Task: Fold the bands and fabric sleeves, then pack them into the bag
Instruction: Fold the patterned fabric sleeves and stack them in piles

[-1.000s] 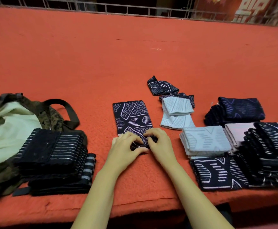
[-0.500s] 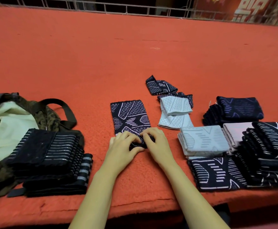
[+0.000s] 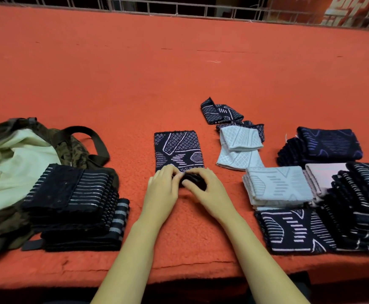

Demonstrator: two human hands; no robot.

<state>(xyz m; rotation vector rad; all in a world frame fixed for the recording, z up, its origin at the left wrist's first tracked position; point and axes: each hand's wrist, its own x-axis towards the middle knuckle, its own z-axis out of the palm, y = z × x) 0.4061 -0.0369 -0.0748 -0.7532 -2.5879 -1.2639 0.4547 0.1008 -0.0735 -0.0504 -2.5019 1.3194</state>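
Lower centre of the frame: sleeve [image 3: 178,150], dark with pale line pattern, lying flat on red cloth [image 3: 185,227], long side running away from the viewer, near end bunched into a small dark roll. Probably light, soft, stretchy knit. Limp enough to sag if lifted by one corner, neither slippery nor fragile. Best taken along the near edge with both hands, one towards each corner, to keep the fold even.

Left hand [image 3: 161,189] and right hand [image 3: 207,189] side by side on that near end, close enough to touch. Fingers [image 3: 170,173] of both curled in tight, pinching the bunched edge against the thumbs. Bare forearms rising from the bottom edge.

Lower left: bands [image 3: 69,194], dark with pale stripes, folded and stacked, resting against the bag [image 3: 76,150]. Bag in camouflage print at the far left, mouth open, pale lining showing, strap looped behind.

Lower right and right edge: folded piles packed close together, a dark piece [image 3: 295,231] nearest, a grey pile [image 3: 280,185] behind it, darker stacks beyond.

Right of centre, farther off: two unfolded pieces, grey sleeve [image 3: 238,150] and, just past it, crumpled sleeve [image 3: 221,110], dark, apparently touching.

Upper half: more red cloth. Top edge: railing [image 3: 179,7].
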